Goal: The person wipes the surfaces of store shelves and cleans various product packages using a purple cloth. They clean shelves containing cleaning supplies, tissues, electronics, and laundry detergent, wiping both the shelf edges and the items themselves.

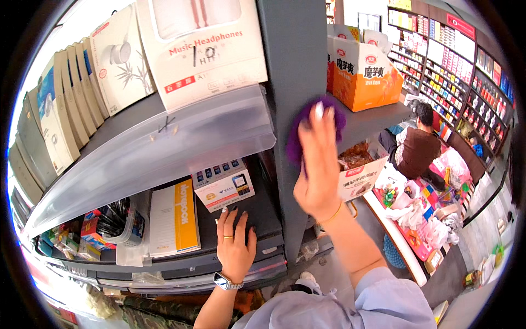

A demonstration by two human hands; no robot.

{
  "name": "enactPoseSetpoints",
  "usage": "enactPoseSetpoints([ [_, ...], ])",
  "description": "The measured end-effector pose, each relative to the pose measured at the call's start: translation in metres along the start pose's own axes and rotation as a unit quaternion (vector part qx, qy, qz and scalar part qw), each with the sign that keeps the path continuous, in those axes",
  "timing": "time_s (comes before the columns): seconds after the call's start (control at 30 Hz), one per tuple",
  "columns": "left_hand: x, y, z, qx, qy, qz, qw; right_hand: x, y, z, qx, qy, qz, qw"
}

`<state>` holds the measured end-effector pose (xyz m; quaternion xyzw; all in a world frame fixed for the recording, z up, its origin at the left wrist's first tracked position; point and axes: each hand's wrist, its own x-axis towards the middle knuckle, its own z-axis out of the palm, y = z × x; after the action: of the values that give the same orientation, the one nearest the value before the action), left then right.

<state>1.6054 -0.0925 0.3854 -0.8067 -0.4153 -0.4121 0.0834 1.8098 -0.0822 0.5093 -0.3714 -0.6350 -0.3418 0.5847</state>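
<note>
My right hand (pixel 318 164) presses a purple cloth (pixel 296 137) against the dark grey upright post (pixel 289 53) of the shelf unit, palm down and fingers pointing up. Part of the cloth is hidden under the fingers. Lower and to the left, my left hand (pixel 237 242) rests with fingers apart on the front of the dark lower shelf (pixel 263 222), holding nothing. Just beyond its fingertips stands a white phone box (pixel 224 185). Beside that hand, on its left, lie notepads with a yellow band (pixel 185 218).
Headphone boxes (pixel 209 53) line the upper shelf behind a clear plastic strip (pixel 164 135). A tub of black pens (pixel 119 224) stands lower left. Right of the post are an orange snack carton (pixel 365 82) and an open snack box (pixel 363 172). A person (pixel 417 144) sits near a cluttered table (pixel 402 251).
</note>
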Motion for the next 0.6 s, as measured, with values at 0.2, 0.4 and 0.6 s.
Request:
enactPoseSetpoints([
  [0.2, 0.002, 0.003, -0.001, -0.008, 0.016, 0.007, 1.0, 0.159, 0.02, -0.008, 0.039, 0.069, -0.137, 0.987],
  [0.4, -0.003, 0.0, -0.005, -0.01, 0.01, -0.01, 1.0, 0.17, 0.025, -0.005, 0.026, 0.054, -0.19, 0.98],
  [0.6, -0.003, 0.001, -0.003, -0.021, 0.008, -0.003, 1.0, -0.005, 0.021, -0.014, -0.022, -0.105, -0.167, 0.98],
])
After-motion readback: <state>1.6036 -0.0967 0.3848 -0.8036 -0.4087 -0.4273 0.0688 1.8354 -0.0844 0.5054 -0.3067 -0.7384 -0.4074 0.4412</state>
